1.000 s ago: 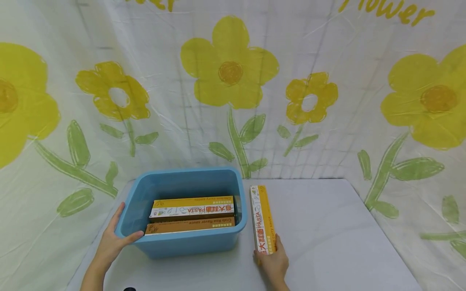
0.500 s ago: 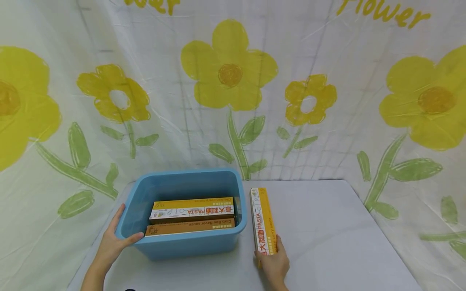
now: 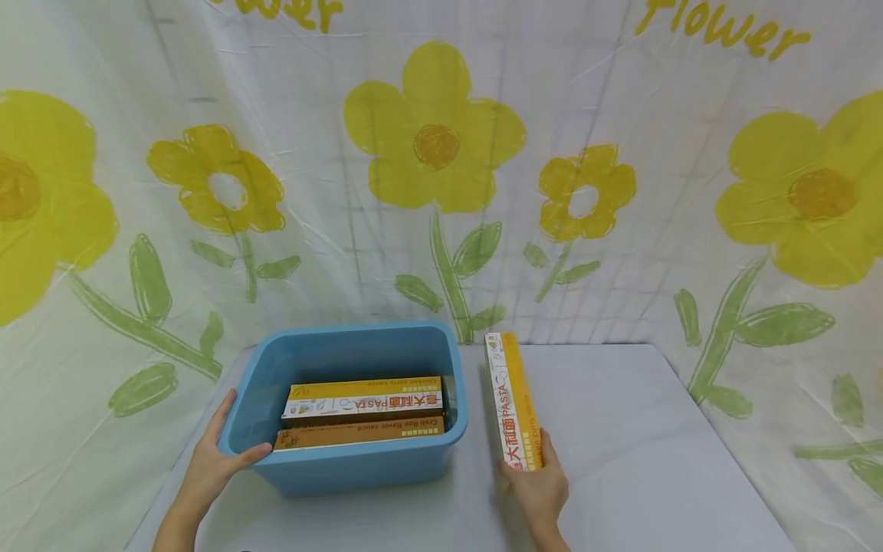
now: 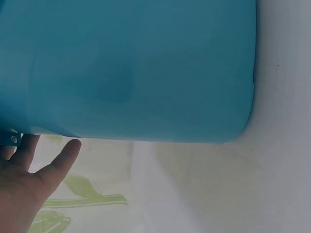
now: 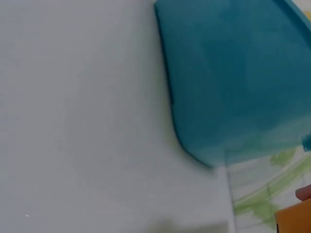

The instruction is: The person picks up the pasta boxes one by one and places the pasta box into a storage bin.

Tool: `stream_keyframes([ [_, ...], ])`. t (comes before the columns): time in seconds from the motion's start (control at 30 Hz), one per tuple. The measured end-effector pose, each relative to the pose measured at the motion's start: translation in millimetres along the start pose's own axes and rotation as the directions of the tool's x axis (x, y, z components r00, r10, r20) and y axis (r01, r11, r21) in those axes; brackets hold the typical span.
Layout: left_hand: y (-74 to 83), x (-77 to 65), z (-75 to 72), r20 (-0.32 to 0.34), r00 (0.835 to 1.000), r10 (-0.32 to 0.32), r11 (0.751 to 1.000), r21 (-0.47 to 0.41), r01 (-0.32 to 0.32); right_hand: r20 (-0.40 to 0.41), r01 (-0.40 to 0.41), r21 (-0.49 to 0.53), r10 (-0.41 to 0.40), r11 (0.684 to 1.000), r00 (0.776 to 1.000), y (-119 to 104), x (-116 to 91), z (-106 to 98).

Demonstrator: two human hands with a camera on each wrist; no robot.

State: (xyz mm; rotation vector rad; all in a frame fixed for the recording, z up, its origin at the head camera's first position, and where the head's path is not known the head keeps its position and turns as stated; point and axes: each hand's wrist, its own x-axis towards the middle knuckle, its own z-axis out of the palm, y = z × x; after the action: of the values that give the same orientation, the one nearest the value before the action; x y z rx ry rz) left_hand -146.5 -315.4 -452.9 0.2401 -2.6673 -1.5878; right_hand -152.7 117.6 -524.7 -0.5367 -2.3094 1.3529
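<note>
My left hand [image 3: 210, 464] grips the near left corner of a blue plastic bin [image 3: 359, 464]. Its thumb lies over the front rim, and its other fingers spread along the left side. In the left wrist view, fingers [image 4: 60, 162] touch the bin's wall. My right hand [image 3: 538, 487] grips the near end of a long yellow-and-white pasta box [image 3: 510, 406], right of the bin. Only an orange bit of that box [image 5: 296, 218] and a fingertip show in the right wrist view. Inside the bin lie another yellow-and-white pasta box [image 3: 369, 397] and a brown Crab Roe flavor sauce box [image 3: 362, 433].
Under everything is a pale table [image 3: 621, 445], which extends right of the held box. A white curtain [image 3: 310, 268] with yellow flowers hangs just behind the table's far edge.
My right hand has raised the pasta box off the table and shifted it a little right and away. My left hand and the bin have stayed in place.
</note>
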Motion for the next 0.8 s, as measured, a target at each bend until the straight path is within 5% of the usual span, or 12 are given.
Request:
stream_keyframes([
  [0.37, -0.6, -0.6, 0.2, 0.006, 1.000, 0.005, 1.000, 0.002, -0.005, -0.032, 0.111, 0.054, -0.110, 0.992, 0.993, -39.9, 10.8, -40.6],
  [0.8, 0.7, -0.2, 0.6, 0.009, 1.000, -0.007, 1.000, -0.002, 0.007, 0.163, 0.055, 0.092, -0.070, 0.994, 0.984, -74.6, 22.2, -74.4],
])
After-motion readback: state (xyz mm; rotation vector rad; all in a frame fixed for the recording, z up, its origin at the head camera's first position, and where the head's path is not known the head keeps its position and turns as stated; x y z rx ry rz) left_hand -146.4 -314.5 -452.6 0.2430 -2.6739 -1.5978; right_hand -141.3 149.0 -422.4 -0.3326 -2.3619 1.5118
